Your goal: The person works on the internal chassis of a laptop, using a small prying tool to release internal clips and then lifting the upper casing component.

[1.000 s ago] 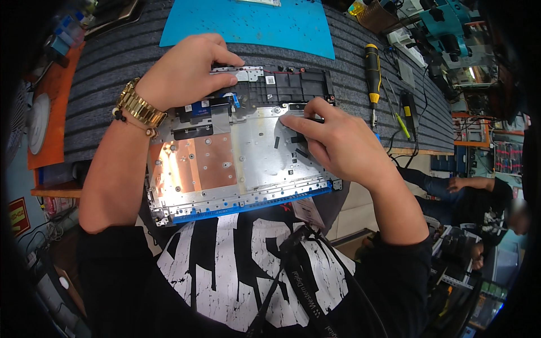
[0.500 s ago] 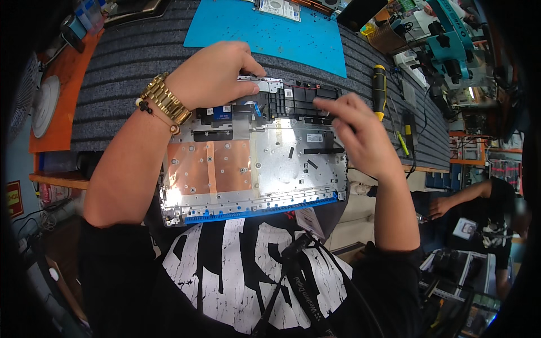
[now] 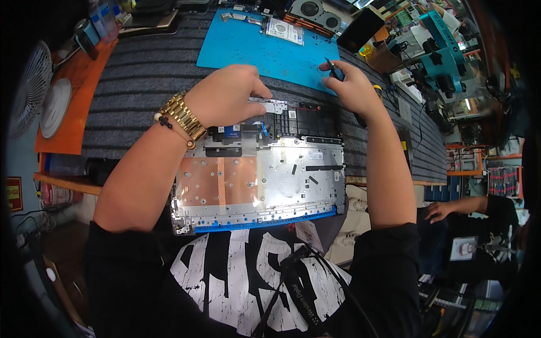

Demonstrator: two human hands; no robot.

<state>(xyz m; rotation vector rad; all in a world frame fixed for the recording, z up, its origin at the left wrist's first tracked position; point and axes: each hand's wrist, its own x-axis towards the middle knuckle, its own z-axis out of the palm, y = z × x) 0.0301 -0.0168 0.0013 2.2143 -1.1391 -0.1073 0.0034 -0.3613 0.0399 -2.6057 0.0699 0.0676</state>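
Note:
A stripped laptop chassis (image 3: 296,188) lies inner side up across the near edge of the bench and reaches back to my body. It has a silver metal plate, a copper-coloured area (image 3: 217,183) on the left and a blue strip along the near edge. My left hand (image 3: 239,98) grips its far part, thumb and fingers closed by a small metal bracket (image 3: 276,107). Beyond the chassis's far right corner, my right hand (image 3: 352,87) is raised, closed around a slim dark pointed tool (image 3: 336,71); the fingers hide its exact kind.
A blue mat (image 3: 259,53) bears scattered screws and a hard drive (image 3: 283,31). Behind it is a cooling fan (image 3: 310,10). A yellow-and-black screwdriver (image 3: 378,89) is partly hidden by my right arm. On the right are a teal stand (image 3: 442,56) and another person's hand (image 3: 438,212).
My right hand has moved away from the chassis toward the mat and now holds the dark tool. My left hand keeps its grip on the chassis. The whole view has shifted slightly.

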